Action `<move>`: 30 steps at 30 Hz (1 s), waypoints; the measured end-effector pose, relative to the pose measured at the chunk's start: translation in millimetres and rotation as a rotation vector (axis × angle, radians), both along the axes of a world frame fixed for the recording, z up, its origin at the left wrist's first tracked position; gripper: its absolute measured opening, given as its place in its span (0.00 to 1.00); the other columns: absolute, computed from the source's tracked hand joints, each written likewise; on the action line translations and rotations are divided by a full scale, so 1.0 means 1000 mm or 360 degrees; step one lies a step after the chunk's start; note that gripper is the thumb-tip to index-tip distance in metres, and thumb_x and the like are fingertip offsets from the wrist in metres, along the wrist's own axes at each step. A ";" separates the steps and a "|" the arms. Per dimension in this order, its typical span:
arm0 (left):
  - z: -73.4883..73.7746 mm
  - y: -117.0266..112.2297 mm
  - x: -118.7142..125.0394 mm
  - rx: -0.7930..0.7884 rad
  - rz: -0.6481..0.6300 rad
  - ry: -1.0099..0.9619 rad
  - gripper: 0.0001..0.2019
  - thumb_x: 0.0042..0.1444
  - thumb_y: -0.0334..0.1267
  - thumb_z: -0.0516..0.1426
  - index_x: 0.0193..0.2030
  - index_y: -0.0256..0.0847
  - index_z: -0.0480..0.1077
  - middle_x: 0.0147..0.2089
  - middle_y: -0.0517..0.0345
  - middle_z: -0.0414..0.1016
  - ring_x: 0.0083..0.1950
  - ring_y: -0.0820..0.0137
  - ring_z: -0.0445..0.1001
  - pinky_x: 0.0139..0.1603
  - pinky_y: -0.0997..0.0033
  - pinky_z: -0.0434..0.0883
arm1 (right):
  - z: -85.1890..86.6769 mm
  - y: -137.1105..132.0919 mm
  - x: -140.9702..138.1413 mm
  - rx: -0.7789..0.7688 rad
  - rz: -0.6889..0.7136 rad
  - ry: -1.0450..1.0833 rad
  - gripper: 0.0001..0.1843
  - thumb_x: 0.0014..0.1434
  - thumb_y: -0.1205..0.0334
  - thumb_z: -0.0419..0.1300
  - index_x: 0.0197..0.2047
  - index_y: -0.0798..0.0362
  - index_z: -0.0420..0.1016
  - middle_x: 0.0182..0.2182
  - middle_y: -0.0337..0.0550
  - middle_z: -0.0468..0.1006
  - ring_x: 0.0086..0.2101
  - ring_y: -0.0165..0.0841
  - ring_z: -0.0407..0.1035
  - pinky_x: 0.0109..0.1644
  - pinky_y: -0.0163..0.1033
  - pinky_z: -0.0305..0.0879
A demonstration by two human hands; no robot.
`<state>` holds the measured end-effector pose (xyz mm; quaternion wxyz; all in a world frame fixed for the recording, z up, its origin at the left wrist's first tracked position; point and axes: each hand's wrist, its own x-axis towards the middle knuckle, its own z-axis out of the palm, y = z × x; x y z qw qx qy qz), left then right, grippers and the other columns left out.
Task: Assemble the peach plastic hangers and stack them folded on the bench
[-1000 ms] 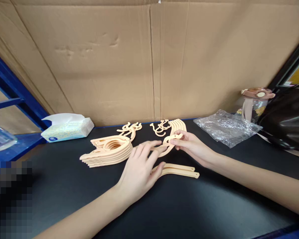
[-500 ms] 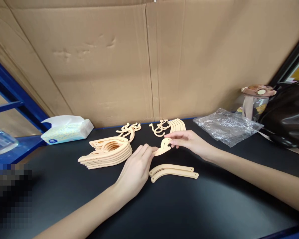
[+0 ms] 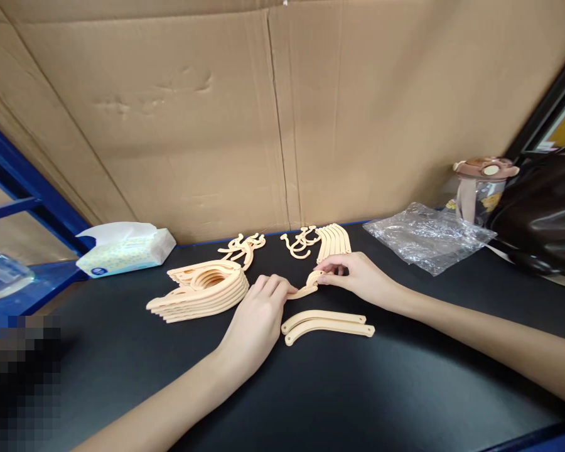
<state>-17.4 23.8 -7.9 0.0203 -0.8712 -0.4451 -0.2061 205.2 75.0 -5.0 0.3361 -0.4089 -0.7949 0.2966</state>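
Slanting rightward, curved cream piece (image 3: 305, 292)

A cardboard wall (image 3: 193, 138) and blue frame (image 3: 35, 182) suggest a workshop.

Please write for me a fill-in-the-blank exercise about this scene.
Of the hands at the curved beige part, the ____ one is nearer the brown-lidded bottle.
Nearest the camera, exactly ____ loose strips lie side by side.
A white ____ sticks out of the patterned pack.

Missing words: right; two; tissue.

A black table (image 3: 405, 395) bears stacked pieces (image 3: 216, 301), hooks (image 3: 249, 255), strips (image 3: 329, 326)
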 end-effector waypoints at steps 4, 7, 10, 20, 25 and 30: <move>0.000 -0.001 0.000 0.0061 -0.0039 0.0070 0.13 0.62 0.23 0.47 0.48 0.37 0.68 0.49 0.51 0.71 0.48 0.61 0.68 0.44 0.59 0.67 | -0.002 0.000 -0.002 0.0061 -0.0009 -0.0032 0.08 0.56 0.56 0.63 0.35 0.52 0.79 0.32 0.40 0.77 0.31 0.29 0.69 0.35 0.35 0.63; 0.002 -0.004 0.001 0.0072 -0.0140 0.0113 0.15 0.63 0.26 0.47 0.53 0.39 0.67 0.51 0.53 0.72 0.49 0.61 0.69 0.46 0.59 0.67 | -0.003 0.000 -0.002 0.0148 -0.0026 -0.0124 0.06 0.57 0.59 0.62 0.35 0.51 0.78 0.31 0.39 0.77 0.34 0.31 0.70 0.38 0.36 0.63; 0.005 -0.005 0.003 0.0054 -0.0139 0.0129 0.15 0.65 0.29 0.46 0.53 0.39 0.68 0.50 0.53 0.73 0.48 0.62 0.70 0.46 0.58 0.66 | -0.005 0.000 -0.002 0.0199 -0.0022 -0.0206 0.06 0.58 0.59 0.62 0.36 0.51 0.78 0.31 0.38 0.77 0.35 0.31 0.70 0.39 0.37 0.63; 0.004 -0.010 0.004 0.0222 -0.0155 0.0165 0.14 0.65 0.34 0.47 0.52 0.37 0.70 0.46 0.53 0.77 0.46 0.63 0.74 0.57 0.52 0.64 | -0.011 -0.002 -0.003 0.0547 0.0014 -0.0567 0.16 0.66 0.54 0.52 0.48 0.52 0.76 0.38 0.44 0.74 0.41 0.35 0.68 0.44 0.41 0.64; 0.004 -0.010 0.004 0.0238 -0.0145 0.0200 0.14 0.65 0.37 0.48 0.52 0.37 0.70 0.45 0.52 0.77 0.44 0.62 0.75 0.54 0.53 0.67 | -0.013 -0.005 -0.005 0.0671 0.0021 -0.0688 0.18 0.67 0.55 0.50 0.49 0.53 0.76 0.37 0.46 0.73 0.40 0.36 0.68 0.44 0.42 0.65; 0.004 -0.011 0.003 0.0243 -0.0153 0.0181 0.14 0.65 0.37 0.48 0.52 0.37 0.70 0.45 0.52 0.77 0.44 0.62 0.75 0.56 0.51 0.65 | -0.006 -0.007 -0.005 0.0687 0.0016 -0.0707 0.18 0.68 0.58 0.47 0.48 0.54 0.77 0.35 0.45 0.73 0.38 0.35 0.67 0.43 0.41 0.64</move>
